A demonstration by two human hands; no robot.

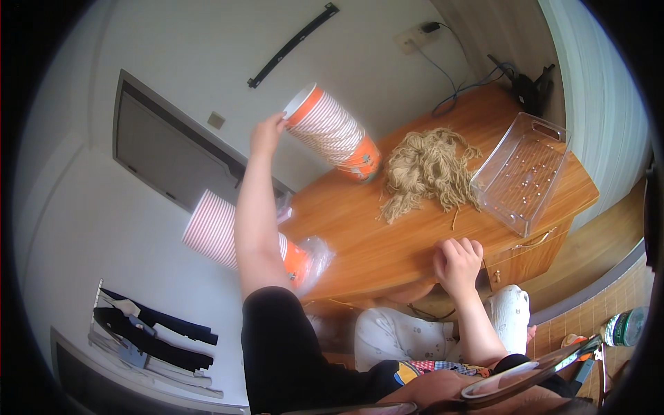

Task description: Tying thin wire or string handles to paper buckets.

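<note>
A tall, leaning stack of orange-and-white striped paper cups (330, 131) stands on the wooden desk, with twine wound around its middle. Up at its rim, my left hand (266, 133) pinches the edge of the top paper cup. My right hand (458, 263) rests at the desk's front edge with its fingers curled in, and nothing shows in them. Beyond it lies a tangled heap of tan twine (429, 169). Another stack of paper cups (213, 227), partly in a clear plastic bag (318, 261), lies behind my left forearm, which hides its middle.
To the right, a clear plastic tray (515, 181) holds many small pale and coloured beads. A black device (529, 90) with cables sits in the far corner of the wooden desk (353, 242). A drawer (529, 259) with a metal handle is below the tray.
</note>
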